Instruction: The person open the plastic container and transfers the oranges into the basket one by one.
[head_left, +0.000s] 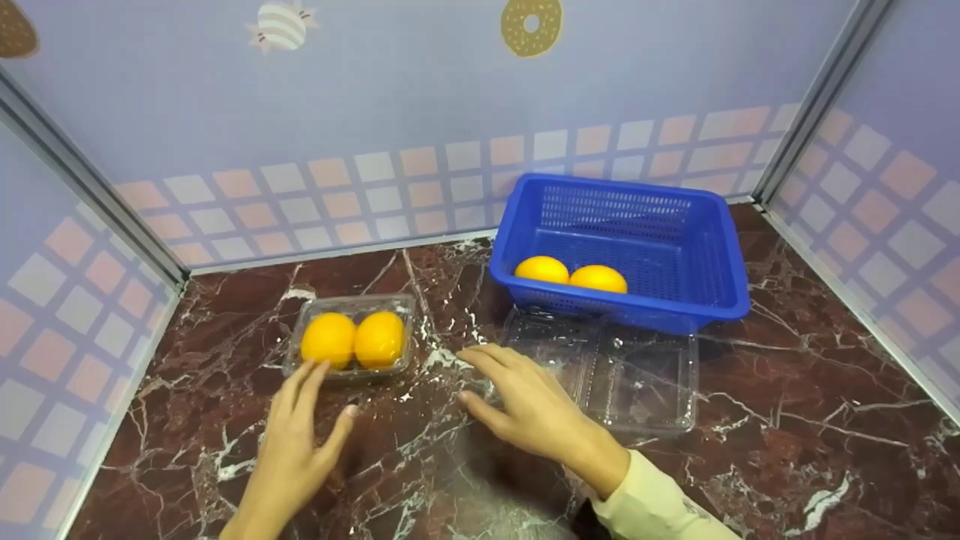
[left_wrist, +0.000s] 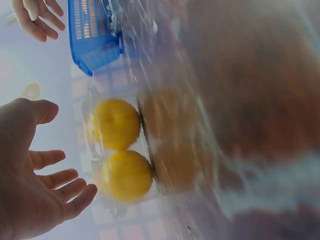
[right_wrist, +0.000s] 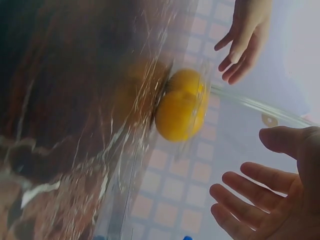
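Glossy, white-veined worktop (head_left: 787, 375); my left hand (head_left: 295, 441), fingers spread, near clear plastic box (head_left: 360, 304) of round yellow fruits (head_left: 328, 341); right hand (head_left: 529, 405) stretched likewise.

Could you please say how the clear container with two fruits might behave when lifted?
The clear container looks thin-walled, so it may flex; its glossy plastic could feel slippery. The round fruits inside might shift if it tilts.
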